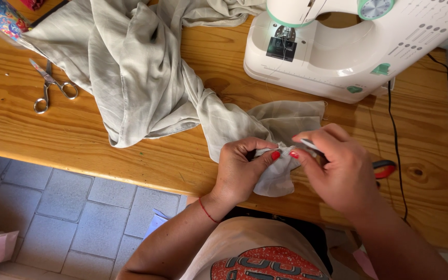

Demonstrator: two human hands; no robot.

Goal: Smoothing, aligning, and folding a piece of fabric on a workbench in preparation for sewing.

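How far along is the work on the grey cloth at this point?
Done: hard to judge; most of the grey cloth lies bunched on the wooden table, away from the sewing machine. In hand: the left hand pinches one end of the cloth while the right hand works at it with a small red-handled tool. Left: nothing lies under the machine's needle; the scissors sit untouched.

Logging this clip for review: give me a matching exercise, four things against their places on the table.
Things:
1. scissors
2. sewing machine
3. grey-green fabric
4. black cable

Places:
A. far right of the table
B. pinched at one end between left hand and right hand
C. left, beside the fabric heap
D. trailing from the machine to the near edge

Pairs: 1-C, 2-A, 3-B, 4-D
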